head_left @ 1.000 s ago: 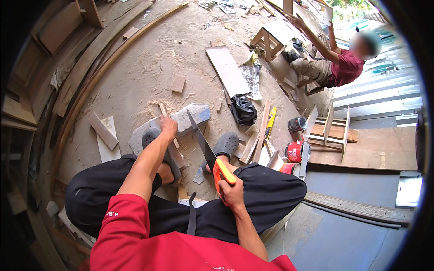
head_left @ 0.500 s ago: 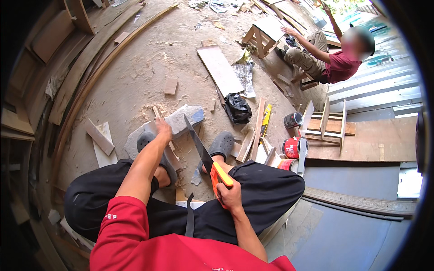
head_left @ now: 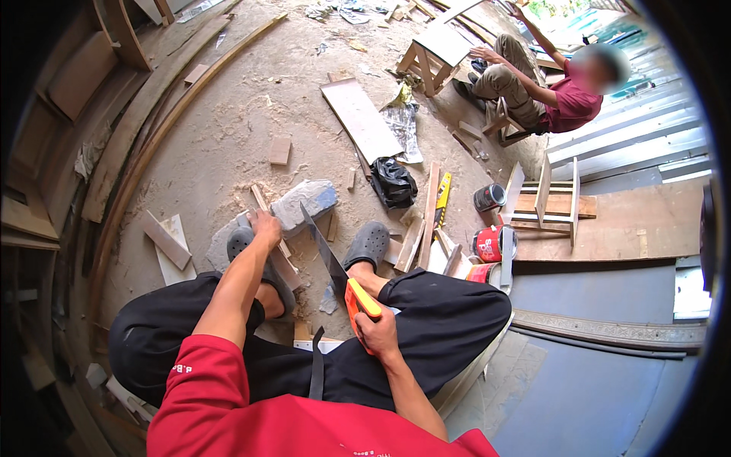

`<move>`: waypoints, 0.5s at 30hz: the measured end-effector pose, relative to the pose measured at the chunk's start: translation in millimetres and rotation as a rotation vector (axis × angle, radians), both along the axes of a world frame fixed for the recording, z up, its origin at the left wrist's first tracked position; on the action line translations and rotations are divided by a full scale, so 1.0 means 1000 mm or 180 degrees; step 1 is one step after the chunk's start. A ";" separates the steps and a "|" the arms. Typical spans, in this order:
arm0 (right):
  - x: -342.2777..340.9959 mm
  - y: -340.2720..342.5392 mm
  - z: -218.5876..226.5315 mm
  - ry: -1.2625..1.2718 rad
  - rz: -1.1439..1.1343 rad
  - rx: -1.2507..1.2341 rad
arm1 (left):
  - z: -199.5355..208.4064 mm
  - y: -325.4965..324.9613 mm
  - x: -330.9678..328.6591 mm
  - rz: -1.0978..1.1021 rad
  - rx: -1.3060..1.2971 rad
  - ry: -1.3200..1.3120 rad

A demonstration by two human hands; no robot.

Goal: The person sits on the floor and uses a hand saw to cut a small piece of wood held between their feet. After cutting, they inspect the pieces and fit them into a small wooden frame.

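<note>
person's right grip clenched on the orange handle of a saw, its blade slanting toward a greyish block, left grip grasping a narrow wooden strip which lies across this block, a grey clog near the blade

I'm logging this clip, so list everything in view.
saw: 1, black and orange, centre
block: seemingly 1, mostly grey, centre
strip: 1, tan, across block
cans: 3, dark and red, right
tool: 1, yellow, near cans
bag: 1, black, centre
board: 1, pale, beyond bag
bench: 1, pale top, upper right
frame: 1, tan, right
scraps: many, mostly brown, scattered
planks: several, brown, left
panels: several, brown and grey, right
person: 1, maroon shirt, upper right
clogs: 2, grey, centre
left hand: 1, on strip
right hand: 1, holding saw
</note>
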State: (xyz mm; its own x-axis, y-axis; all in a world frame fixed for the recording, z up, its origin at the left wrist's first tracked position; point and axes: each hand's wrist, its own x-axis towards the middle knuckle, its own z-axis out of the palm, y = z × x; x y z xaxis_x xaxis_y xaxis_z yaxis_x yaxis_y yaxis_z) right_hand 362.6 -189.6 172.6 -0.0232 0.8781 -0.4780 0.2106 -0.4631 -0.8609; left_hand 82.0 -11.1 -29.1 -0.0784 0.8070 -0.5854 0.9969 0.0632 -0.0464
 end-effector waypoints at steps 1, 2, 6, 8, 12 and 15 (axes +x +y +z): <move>0.001 -0.001 -0.001 0.0011 -0.0007 -0.0005 | 0.007 -0.001 0.002 0.0014 0.0001 -0.0049; 0.001 -0.001 -0.001 0.0019 -0.0016 -0.0010 | 0.005 0.000 0.003 -0.0085 0.0053 -0.0045; -0.007 0.005 0.001 0.0144 -0.0028 0.0029 | -0.009 0.001 -0.007 0.0179 -0.0114 -0.0593; -0.009 0.004 -0.003 0.0234 -0.0206 0.0199 | 0.004 -0.001 0.026 -0.0059 0.0124 -0.0876; -0.007 0.010 0.004 0.0432 -0.0499 0.0041 | 0.038 0.010 0.072 -0.0184 -0.0077 -0.1012; -0.006 0.015 0.012 0.0457 -0.0594 0.0053 | 0.030 0.014 0.053 -0.0186 0.0039 -0.0634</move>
State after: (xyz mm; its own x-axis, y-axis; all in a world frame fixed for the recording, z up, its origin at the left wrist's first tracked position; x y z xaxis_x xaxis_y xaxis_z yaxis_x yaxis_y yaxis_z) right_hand 356.7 -174.1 184.2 0.0736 0.8812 -0.4669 -0.0027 -0.4680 -0.8837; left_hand 135.4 2.8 1.1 0.0852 0.8140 -0.5747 0.9883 0.0042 0.1525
